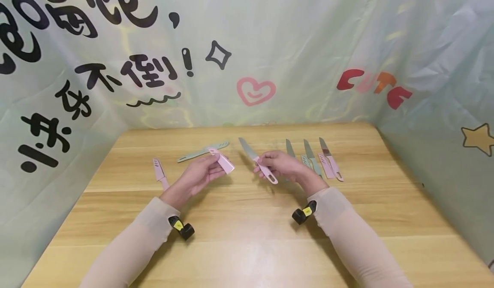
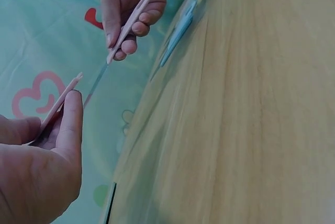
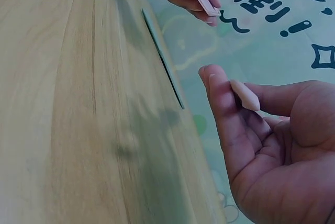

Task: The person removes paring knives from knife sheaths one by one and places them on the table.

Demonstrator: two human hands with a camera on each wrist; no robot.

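My left hand (image 1: 197,175) pinches a pink knife sheath (image 1: 224,162) between thumb and fingers, above the middle of the table. To its right, my right hand (image 1: 284,164) grips a paring knife by its pink handle (image 1: 268,173). That knife's bare blade (image 1: 247,148) points away and to the left, apart from the sheath. In the left wrist view the sheath (image 2: 58,101) appears edge-on, with the blade tip partly hidden behind the left fingers. The right wrist view shows the knife handle (image 3: 245,96) end-on between thumb and fingers.
A green sheathed knife (image 1: 203,151) lies behind my left hand, and a pink sheathed knife (image 1: 159,170) to its left. Right of my right hand lie unsheathed green knives (image 1: 311,156), a pink-handled knife (image 1: 332,161), a green sheath (image 1: 305,161) and a pink sheath (image 1: 326,166). A printed curtain (image 1: 308,43) encloses the table.
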